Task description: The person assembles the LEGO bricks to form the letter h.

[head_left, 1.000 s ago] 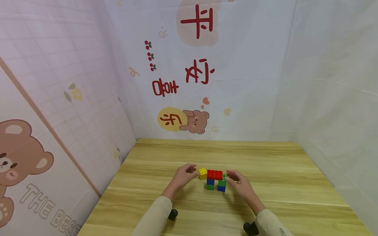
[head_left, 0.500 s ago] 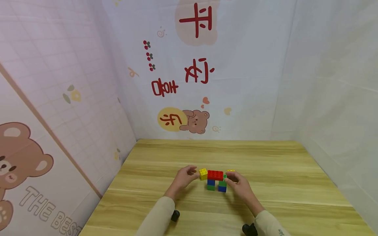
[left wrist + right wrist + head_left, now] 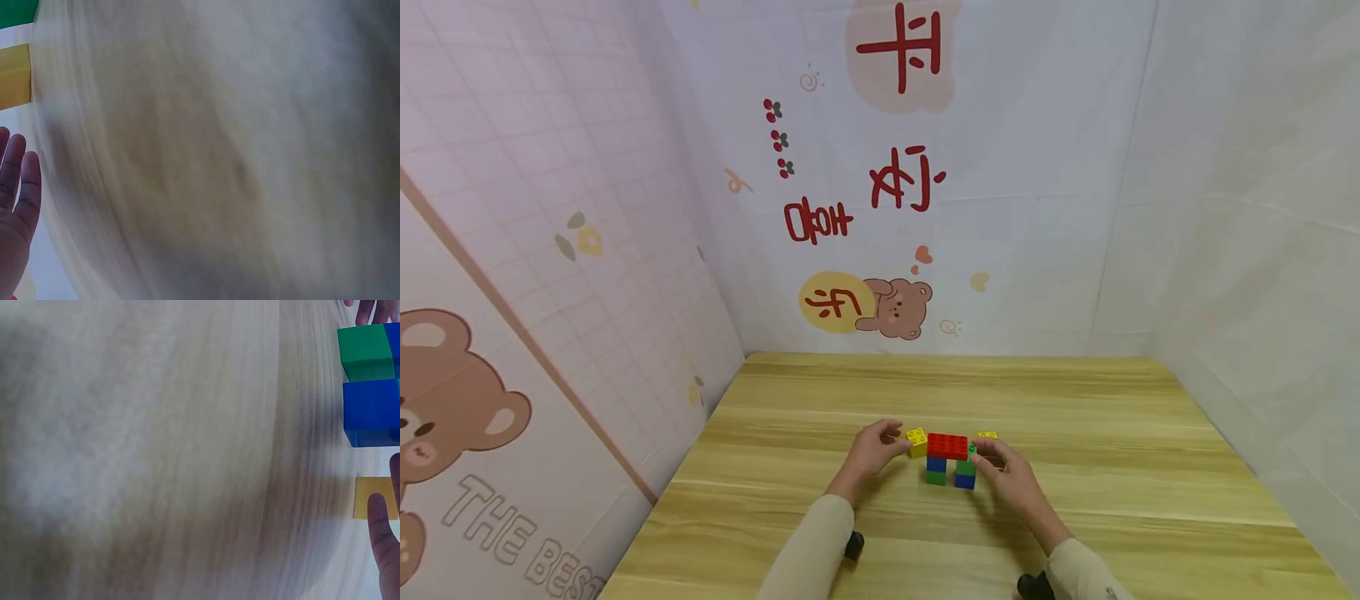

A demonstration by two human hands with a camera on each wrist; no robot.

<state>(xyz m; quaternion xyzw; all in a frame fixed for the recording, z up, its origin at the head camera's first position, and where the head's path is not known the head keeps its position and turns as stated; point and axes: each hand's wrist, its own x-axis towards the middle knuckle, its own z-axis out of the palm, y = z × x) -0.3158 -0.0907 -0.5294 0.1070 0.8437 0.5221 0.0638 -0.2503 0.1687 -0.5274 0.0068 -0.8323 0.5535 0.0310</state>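
In the head view, a red brick (image 3: 947, 446) bridges two short columns. A blue brick (image 3: 936, 463) over a green brick (image 3: 936, 477) forms the left one; the right has green (image 3: 966, 467) over blue (image 3: 965, 481). Beside the left end stands a yellow brick (image 3: 917, 442), with my left hand (image 3: 871, 454) near it. In the left wrist view, loosely bent fingers (image 3: 30, 187) show a gap from that brick (image 3: 14, 76). My right hand (image 3: 1013, 479) curves loosely by the right column. Its fingers overlap another yellow brick (image 3: 369, 487) in the right wrist view.
The bricks and hands are over a wood-grain table (image 3: 1112, 467). A white printed cloth (image 3: 1022, 183) hangs behind it, with more cloth on the left and right. Black wrist devices (image 3: 1035, 586) show below the sleeves.
The second yellow brick has come into sight behind my right fingers, which sit slightly lower. My left hand has shifted slightly right. The built bricks keep their arrangement.
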